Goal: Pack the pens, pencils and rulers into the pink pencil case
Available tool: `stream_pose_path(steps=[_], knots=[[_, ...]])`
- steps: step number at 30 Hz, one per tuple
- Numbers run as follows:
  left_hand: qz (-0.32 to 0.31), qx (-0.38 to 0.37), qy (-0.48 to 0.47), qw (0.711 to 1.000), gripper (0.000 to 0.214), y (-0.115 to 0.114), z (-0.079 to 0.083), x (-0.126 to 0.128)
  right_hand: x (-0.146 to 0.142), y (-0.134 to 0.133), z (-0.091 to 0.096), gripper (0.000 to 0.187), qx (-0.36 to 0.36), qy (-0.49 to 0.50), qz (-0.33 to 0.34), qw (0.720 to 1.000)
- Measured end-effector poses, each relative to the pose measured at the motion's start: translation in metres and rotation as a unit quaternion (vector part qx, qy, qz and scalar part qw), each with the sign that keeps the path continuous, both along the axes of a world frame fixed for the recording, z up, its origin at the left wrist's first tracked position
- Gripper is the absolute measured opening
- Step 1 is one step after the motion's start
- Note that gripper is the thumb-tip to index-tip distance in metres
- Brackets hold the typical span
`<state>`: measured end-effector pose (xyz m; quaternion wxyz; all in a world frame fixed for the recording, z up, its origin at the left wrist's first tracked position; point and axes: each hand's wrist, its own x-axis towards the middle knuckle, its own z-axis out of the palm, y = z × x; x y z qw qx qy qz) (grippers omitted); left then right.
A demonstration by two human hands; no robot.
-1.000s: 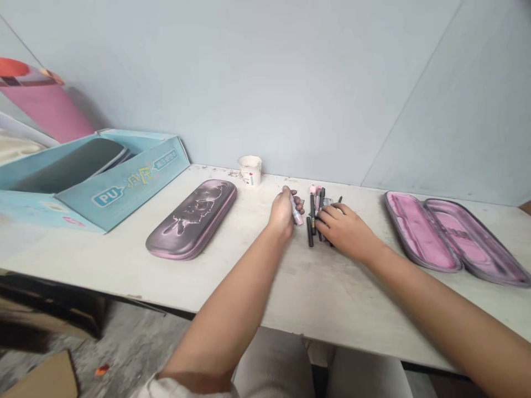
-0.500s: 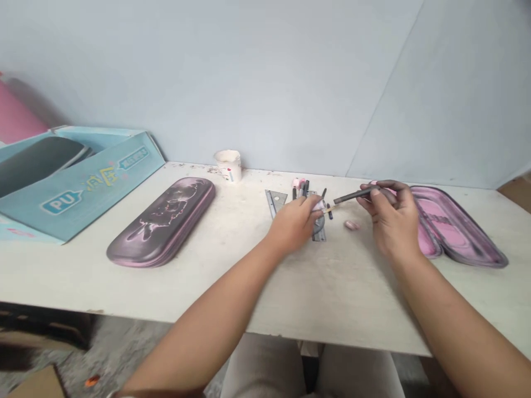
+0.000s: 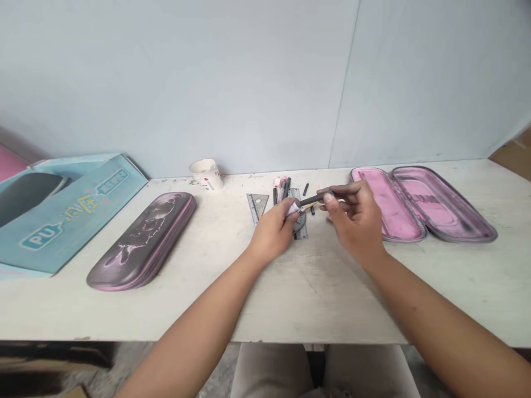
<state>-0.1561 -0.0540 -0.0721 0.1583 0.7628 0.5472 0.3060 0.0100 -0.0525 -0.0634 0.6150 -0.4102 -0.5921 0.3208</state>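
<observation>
My left hand (image 3: 271, 232) is closed around a small pink-and-white pen-like item (image 3: 292, 208), its tip poking out toward the right. My right hand (image 3: 352, 218) pinches a dark grey pen (image 3: 315, 199) held level, its end meeting the left hand's item. Both hands hover over a small heap of stationery (image 3: 286, 190): pens, a clear set square (image 3: 257, 203) and a ruler lying on the white table (image 3: 290, 287). An open pencil case (image 3: 423, 204) with pink lining lies just right of my right hand.
A closed purple-pink pencil case (image 3: 143, 240) lies at the left. Behind it stands a light blue cardboard box (image 3: 70, 213). A small white paper cup (image 3: 205, 172) sits by the wall. The table's front edge runs near my lap.
My right hand lifted a dark pen from the heap and brought it leftward to the item in my left hand. The view shifted right, so everything on the table slid left in the picture.
</observation>
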Motion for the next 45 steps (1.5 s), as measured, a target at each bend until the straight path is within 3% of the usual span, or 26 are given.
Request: stream_pose_path(steps=[4,6,9,11,14,18,23,26,28,30,32,34,36,38,45], knots=[[-0.029,-0.001,0.012,1.000,0.033,-0.002,0.000,0.003,0.003,0.007,-0.003,0.021,-0.042,-0.001,0.034,0.999],[-0.034,-0.012,0.015,0.999,0.035,-0.005,0.000,0.006,0.003,0.010,-0.005,0.021,-0.026,-0.093,0.058,0.994],[-0.015,-0.010,-0.022,1.000,0.041,-0.008,0.001,0.010,0.005,0.012,-0.003,0.021,0.057,-0.244,0.083,0.964],[-0.004,0.010,-0.065,0.998,0.042,-0.010,0.003,0.011,0.010,0.016,-0.002,0.025,0.095,-0.283,0.052,0.953],[-0.004,0.027,-0.116,0.993,0.034,-0.010,0.004,0.012,0.025,0.027,-0.002,0.028,0.096,-0.321,-0.033,0.941],[0.024,0.000,-0.197,0.980,0.019,-0.006,0.001,0.010,0.041,0.039,-0.008,0.025,0.089,-0.443,-0.081,0.889],[0.024,-0.036,-0.243,0.969,0.017,0.000,-0.005,0.006,0.043,0.037,-0.018,0.027,0.049,-0.562,-0.001,0.826],[0.000,-0.055,-0.251,0.967,0.024,0.000,-0.007,0.006,0.041,0.036,-0.023,0.023,0.036,-0.589,0.031,0.807],[-0.012,-0.069,-0.241,0.968,0.028,-0.002,-0.006,0.008,0.038,0.036,-0.022,0.021,0.039,-0.560,0.031,0.827],[-0.028,-0.086,-0.228,0.970,0.028,-0.004,-0.004,0.011,0.034,0.035,-0.018,0.019,0.039,-0.467,0.025,0.883],[-0.049,-0.099,-0.215,0.970,0.027,-0.007,-0.003,0.014,0.028,0.033,-0.012,0.018,0.027,-0.304,0.034,0.952],[-0.073,-0.103,-0.213,0.969,0.026,-0.008,-0.002,0.016,0.021,0.028,-0.006,0.021,0.017,-0.128,0.057,0.990],[-0.094,-0.103,-0.224,0.964,0.025,-0.009,-0.003,0.018,0.013,0.021,-0.003,0.021,0.014,-0.014,0.083,0.996],[-0.105,-0.105,-0.242,0.959,0.026,-0.009,-0.004,0.020,0.007,0.016,-0.002,0.020,0.008,0.029,0.107,0.994],[-0.106,-0.111,-0.327,0.933,0.021,-0.011,-0.006,0.024,-0.001,0.010,-0.008,0.020,-0.033,0.020,0.144,0.989]])
